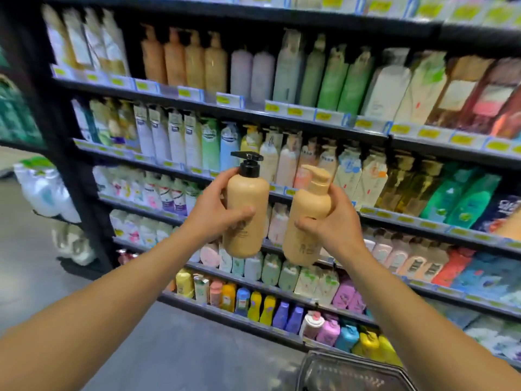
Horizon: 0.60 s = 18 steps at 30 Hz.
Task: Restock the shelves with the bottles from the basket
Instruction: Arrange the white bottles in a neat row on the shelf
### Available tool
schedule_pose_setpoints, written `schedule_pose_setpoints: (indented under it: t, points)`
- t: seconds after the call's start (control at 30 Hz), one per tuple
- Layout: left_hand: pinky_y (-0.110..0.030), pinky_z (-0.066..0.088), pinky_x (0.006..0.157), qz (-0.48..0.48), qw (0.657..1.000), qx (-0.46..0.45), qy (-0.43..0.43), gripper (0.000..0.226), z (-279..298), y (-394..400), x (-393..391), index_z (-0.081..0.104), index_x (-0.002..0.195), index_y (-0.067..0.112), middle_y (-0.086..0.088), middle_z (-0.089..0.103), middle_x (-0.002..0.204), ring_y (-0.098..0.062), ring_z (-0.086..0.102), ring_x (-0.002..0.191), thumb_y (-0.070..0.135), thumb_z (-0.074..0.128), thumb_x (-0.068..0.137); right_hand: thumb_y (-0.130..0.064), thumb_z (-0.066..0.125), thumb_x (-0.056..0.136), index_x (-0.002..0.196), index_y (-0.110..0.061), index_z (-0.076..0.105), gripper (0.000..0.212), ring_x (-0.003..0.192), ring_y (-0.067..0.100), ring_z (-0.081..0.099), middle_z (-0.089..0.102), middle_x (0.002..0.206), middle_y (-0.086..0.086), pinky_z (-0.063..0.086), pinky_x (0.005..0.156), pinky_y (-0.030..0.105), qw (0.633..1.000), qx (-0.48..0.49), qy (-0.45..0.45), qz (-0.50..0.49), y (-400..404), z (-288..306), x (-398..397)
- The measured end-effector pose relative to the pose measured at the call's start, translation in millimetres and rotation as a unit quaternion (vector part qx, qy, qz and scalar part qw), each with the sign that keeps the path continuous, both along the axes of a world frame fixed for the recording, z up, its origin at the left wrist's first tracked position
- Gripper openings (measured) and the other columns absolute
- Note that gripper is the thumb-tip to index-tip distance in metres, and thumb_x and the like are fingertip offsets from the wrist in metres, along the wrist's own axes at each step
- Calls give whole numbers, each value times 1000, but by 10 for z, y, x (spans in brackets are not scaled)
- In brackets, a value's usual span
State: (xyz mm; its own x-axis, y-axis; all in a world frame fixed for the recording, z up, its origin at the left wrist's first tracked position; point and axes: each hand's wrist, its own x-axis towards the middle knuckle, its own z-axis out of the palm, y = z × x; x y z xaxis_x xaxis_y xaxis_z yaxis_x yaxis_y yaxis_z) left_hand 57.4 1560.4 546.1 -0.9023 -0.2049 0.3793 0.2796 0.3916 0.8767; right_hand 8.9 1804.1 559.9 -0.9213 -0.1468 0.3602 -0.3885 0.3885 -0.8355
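The left hand (217, 213) is holding a tan bottle with a black pump (245, 210) almost upright, its long axis running top to bottom with only a slight lean, the black pump head at the top and its spout pointing left. The fingers are curling round the far side of the bottle while the thumb is lying across the front near the middle, so the hand is wrapping the body firmly. The right hand (331, 221) is gripping a second tan bottle with a tan pump (308, 221), which is tilting a little, its top leaning to the right and its base toward the lower left; the pump spout is pointing up and left. Here the thumb is pressing on the front of the bottle and the fingers are closing round its right side and back. Both bottles are hanging in the air side by side, close but not touching, in front of the shelves (282, 114) crowded with rows of other bottles. The rim of a dark basket (352, 362) is showing low in the view, beneath the right forearm.
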Motion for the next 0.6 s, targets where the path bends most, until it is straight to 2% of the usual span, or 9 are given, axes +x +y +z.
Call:
schedule_pose_setpoints:
  t: [0.1,0.17,0.27,0.37,0.43,0.47,0.53,0.6]
  points:
    - [-15,52,72,-2,1000,-7,26,81,201,-413,-34,39,143,35,21,51,124,-8,59,108,19,83,77,-21,89,59,123,-38,50,77,105,18,59,60,117,-5,53,89,46,1000,-9,29,4,-433,253,-15]
    - [-11,51,69,-3,999,-9,41,79,334,-689,-80,40,139,40,24,51,121,-5,59,108,21,84,76,-20,89,57,120,-39,49,77,105,19,59,60,117,-2,53,91,46,999,-18,46,-1,-723,395,-37]
    - [-13,51,75,-7,998,-18,61,79,515,-1095,-156,38,133,46,26,51,122,-8,58,112,28,86,73,-22,90,55,117,-40,48,76,108,22,58,61,117,-1,50,94,48,998,-14,68,-6,-1151,543,-82]
    - [-26,55,84,-19,997,-16,75,82,665,-1489,-207,39,131,48,18,53,126,-9,58,114,43,84,62,-19,90,56,117,-38,49,77,106,20,60,61,117,-2,51,91,41,996,-18,84,-6,-1554,632,-144]
    - [-18,53,78,-19,996,-21,81,78,755,-1746,-225,40,126,55,24,52,124,1,56,112,50,80,59,-18,90,56,118,-40,47,78,104,17,58,59,117,-4,51,84,32,995,-17,93,-10,-1806,667,-198]
    - [-14,51,74,-19,996,-25,84,76,801,-1874,-239,39,124,58,26,51,123,6,55,110,49,80,61,-19,90,56,117,-41,46,79,102,15,57,59,117,-5,48,79,25,995,-14,97,-15,-1929,688,-228]
    - [-15,51,75,-21,996,-26,86,75,879,-2118,-301,39,127,54,26,52,121,8,56,107,37,84,69,-20,91,56,117,-42,45,79,98,12,55,58,118,-5,41,71,14,994,-11,104,-21,-2148,743,-314]
    - [-17,52,77,-15,995,-26,93,76,938,-2358,-398,39,131,45,22,53,121,6,57,105,25,85,74,-20,91,56,118,-37,49,77,100,14,56,58,119,-4,43,75,19,994,-5,110,-22,-2346,809,-435]
